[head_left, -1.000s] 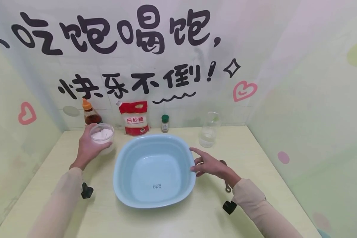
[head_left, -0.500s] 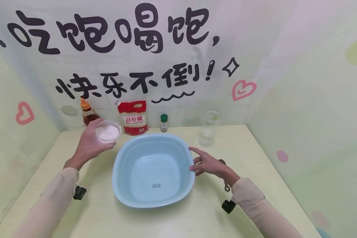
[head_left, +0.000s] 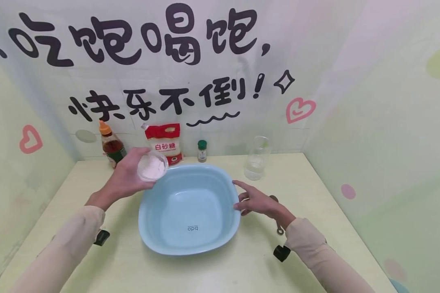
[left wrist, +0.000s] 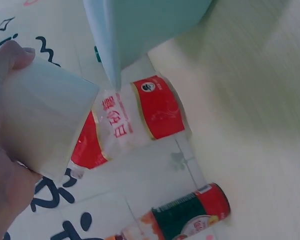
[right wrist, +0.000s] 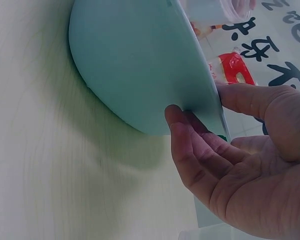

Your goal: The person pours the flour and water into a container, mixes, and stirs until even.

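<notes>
In the head view, my left hand (head_left: 126, 176) grips a small clear plastic tub (head_left: 153, 166) of white powder. The tub is tipped toward the light blue basin (head_left: 190, 203) and overlaps its back left rim. In the left wrist view, thumb and fingers wrap the sides of the tub (left wrist: 47, 117). My right hand (head_left: 257, 202) holds the basin's right rim. From the right wrist, its thumb lies along the edge and its other fingers curl against the outer wall (right wrist: 135, 65). The basin floor shows only a small printed mark.
Along the back wall stand a sauce bottle (head_left: 113, 148) with an orange cap, a red and white sugar bag (head_left: 164, 140) and a green-capped jar (head_left: 202, 151). A glass (head_left: 254, 167) of clear liquid stands back right. Measuring spoons (head_left: 280, 228) lie under the right wrist.
My left hand has carried the tub from beside the sauce bottle rightward to the basin's rim, tilting it more. The right hand and basin stay in place.
</notes>
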Demonstrator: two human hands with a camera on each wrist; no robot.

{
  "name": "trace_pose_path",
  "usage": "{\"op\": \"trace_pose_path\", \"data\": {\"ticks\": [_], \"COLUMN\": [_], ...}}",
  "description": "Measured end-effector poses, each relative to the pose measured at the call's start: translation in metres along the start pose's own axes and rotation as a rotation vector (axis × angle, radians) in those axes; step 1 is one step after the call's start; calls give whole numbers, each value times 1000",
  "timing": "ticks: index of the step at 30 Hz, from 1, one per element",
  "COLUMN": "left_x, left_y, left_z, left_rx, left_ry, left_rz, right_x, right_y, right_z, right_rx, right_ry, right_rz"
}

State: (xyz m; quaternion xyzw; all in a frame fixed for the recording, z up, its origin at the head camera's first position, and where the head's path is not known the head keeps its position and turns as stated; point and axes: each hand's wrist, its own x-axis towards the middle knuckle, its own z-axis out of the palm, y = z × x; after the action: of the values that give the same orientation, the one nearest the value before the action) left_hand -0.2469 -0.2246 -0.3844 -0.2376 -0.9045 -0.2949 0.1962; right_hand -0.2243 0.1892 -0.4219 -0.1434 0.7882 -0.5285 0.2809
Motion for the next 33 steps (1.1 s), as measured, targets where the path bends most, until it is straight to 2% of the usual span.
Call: {"op": "trace_pose_path", "data": {"ticks": [8, 19, 28, 33], "left_x": [9, 15, 20, 21], "left_y": [21, 39, 47, 52], "left_z": [1, 6, 11, 13], "left_rx": [96, 216, 243, 289], "left_ry": [-82, -136, -195, -218], "left_rz": [120, 242, 298, 341], "right_x": [1, 1, 0, 1], "right_y": [-2, -1, -1, -1], "right_z": [-1, -1, -1, -1], "right_rx": [-6, -9, -14, -23], "right_ry": [-1, -7, -7, -8], "right_rz": [-1, -7, -9, -14]}}
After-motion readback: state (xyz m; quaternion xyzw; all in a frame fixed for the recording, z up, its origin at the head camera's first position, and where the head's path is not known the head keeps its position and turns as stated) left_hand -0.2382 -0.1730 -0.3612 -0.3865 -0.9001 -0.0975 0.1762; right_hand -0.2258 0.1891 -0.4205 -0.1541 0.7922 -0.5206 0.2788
